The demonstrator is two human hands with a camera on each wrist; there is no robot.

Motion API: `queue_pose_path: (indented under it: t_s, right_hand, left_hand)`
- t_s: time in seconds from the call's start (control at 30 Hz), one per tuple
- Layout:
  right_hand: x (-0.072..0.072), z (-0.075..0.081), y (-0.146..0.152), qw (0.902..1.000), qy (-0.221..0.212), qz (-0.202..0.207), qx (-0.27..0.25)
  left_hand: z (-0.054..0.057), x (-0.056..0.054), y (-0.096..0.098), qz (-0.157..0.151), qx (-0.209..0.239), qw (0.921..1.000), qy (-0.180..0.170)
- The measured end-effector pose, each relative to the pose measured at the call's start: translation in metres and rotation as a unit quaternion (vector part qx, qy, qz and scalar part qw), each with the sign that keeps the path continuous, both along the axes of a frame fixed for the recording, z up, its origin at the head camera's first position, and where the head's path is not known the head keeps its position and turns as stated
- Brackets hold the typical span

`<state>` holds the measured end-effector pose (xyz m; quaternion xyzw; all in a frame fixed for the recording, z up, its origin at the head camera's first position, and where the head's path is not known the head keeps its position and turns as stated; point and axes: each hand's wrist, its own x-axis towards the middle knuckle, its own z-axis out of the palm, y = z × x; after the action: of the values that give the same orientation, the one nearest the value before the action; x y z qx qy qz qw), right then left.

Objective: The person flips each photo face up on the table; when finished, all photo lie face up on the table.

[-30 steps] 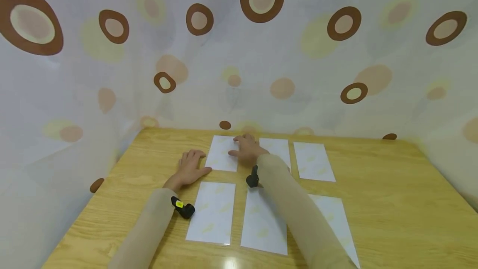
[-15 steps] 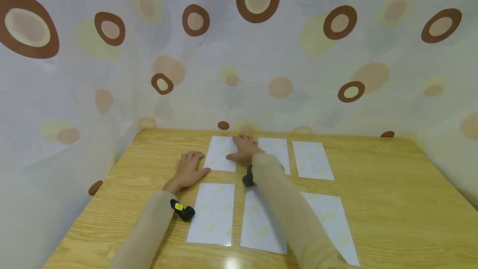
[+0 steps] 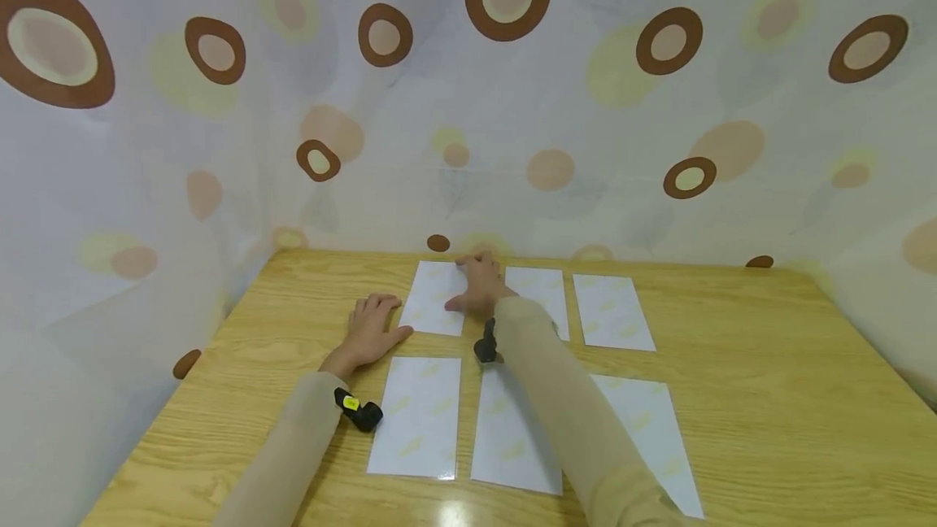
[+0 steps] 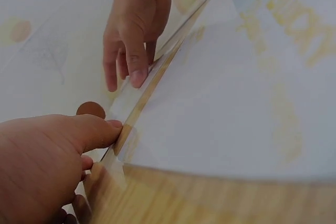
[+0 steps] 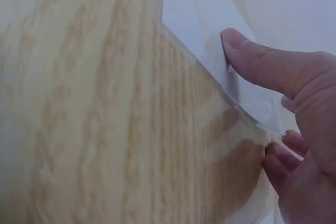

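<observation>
A white sheet (image 3: 432,299) with faint yellow marks and a clear edge lies at the left of the far row. At its left edge is my left hand (image 3: 372,330), fingers spread, fingertips right at the border. My right hand (image 3: 483,287) reaches over its right edge; in the right wrist view the thumb (image 5: 252,59) overlaps the white sheet (image 5: 197,19), with the other fingers beside the clear corner. In the left wrist view, both hands are near the sheet's edge, and the left thumb (image 4: 100,132) touches the clear strip there.
Two more white sheets, a middle one (image 3: 538,287) and a right one (image 3: 613,311), complete the far row. Three sheets form the near row: left (image 3: 416,421), middle (image 3: 508,437), right (image 3: 647,429). A patterned curtain (image 3: 571,112) borders the wooden table (image 3: 769,381).
My right hand has shifted slightly left and its fingers have drawn a little closer together. The left hand stays at the sheet's left edge. The head view has shifted slightly.
</observation>
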<state>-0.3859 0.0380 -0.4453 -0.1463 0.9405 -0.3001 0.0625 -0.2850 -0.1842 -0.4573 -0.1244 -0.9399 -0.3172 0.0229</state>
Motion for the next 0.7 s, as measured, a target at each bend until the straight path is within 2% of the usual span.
queue_pose_path:
  t_s: [0.13,0.3,0.43,0.5,0.6,0.7]
  right_hand:
    - [0.01,0.01,-0.003,0.9978,0.027,-0.006,-0.06]
    - [0.019,0.015,-0.008,0.996,0.038,-0.009,-0.08]
    - [0.019,0.016,-0.008,0.9929,0.033,-0.033,-0.11]
    - [0.02,0.02,-0.008,0.9869,0.024,-0.049,-0.152]
    - [0.021,0.028,-0.008,0.9759,0.019,-0.051,-0.211]
    - [0.021,0.034,-0.007,0.9686,0.011,-0.045,-0.244]
  left_hand:
    - [0.0,0.001,0.005,0.013,0.027,0.9995,0.002]
    - [0.002,0.003,0.011,0.044,0.06,0.9972,-0.006]
    - [0.004,0.003,0.015,0.068,0.076,0.9944,-0.024]
    - [0.004,0.002,0.015,0.075,0.074,0.9941,-0.026]
    - [0.005,0.001,0.015,0.081,0.074,0.9935,-0.031]
    - [0.007,-0.001,0.014,0.073,0.09,0.9929,-0.027]
